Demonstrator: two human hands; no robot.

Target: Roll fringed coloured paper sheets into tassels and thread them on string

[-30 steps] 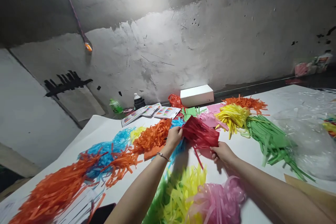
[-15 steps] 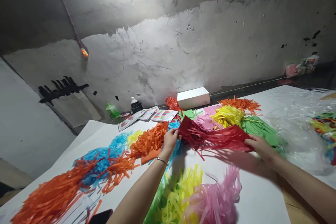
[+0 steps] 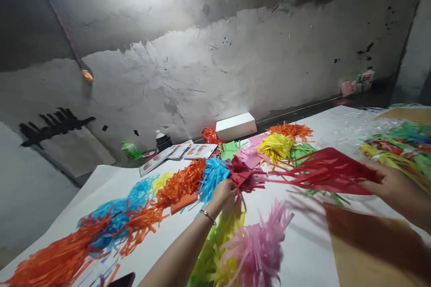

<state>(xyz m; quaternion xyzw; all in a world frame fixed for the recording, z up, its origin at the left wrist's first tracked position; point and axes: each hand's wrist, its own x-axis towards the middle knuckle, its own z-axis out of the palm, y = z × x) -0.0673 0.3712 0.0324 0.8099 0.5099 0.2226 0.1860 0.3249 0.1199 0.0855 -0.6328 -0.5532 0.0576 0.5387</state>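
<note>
My right hand (image 3: 393,184) pinches a red fringed paper sheet (image 3: 323,171), lifting it clear of the white table (image 3: 303,251). My left hand (image 3: 222,195) grips the remaining red fringed stack (image 3: 240,175). I'm separating one sheet; next needs gentle pulling, avoiding tangles.

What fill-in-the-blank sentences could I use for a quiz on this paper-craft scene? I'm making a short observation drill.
1. The right hand holds a fringed paper piece whose colour is ____.
2. The left hand wears a thin ____ at the wrist.
3. The white box stands at the table's far edge, against the ____.
4. Nearest the camera, beside the yellow strips, lies a bundle coloured ____.

Missing words: red; bracelet; wall; pink
</note>
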